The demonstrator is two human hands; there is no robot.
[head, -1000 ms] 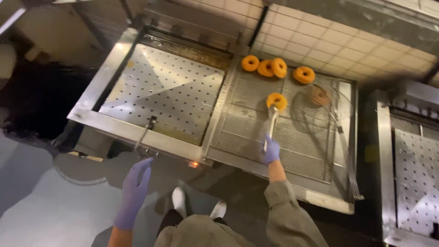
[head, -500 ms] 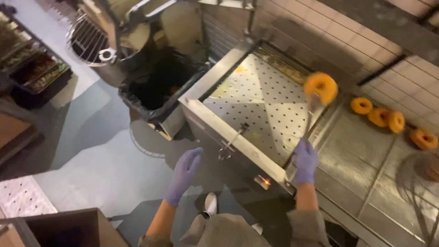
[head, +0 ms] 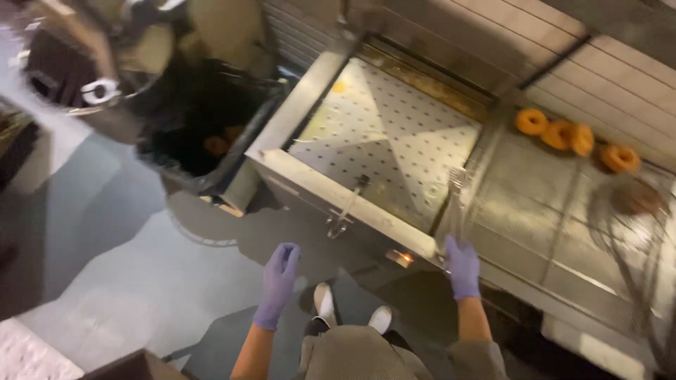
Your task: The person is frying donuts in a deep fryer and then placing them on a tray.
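Slim metal tongs point(head: 456, 197) stand nearly upright in the gloved right hand point(head: 462, 266), their blurred tips empty above the fryer's perforated tray point(head: 384, 141). The gloved left hand point(head: 279, 281) hangs free, holding nothing.

— How many golden ring-shaped doughnuts point(head: 531, 121) do you have on the steel draining rack point(head: 535, 204)?
— Four in a row, plus two dim ones down in the black bin point(head: 184, 134).
— And your purple-gloved hands?
— Two, left hand point(head: 277, 281) and right hand point(head: 462, 266).

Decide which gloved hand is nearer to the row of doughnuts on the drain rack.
Right. The right hand, gripping metal tongs, sits below-left of the doughnuts. The left hand hangs empty over the floor, farther left.
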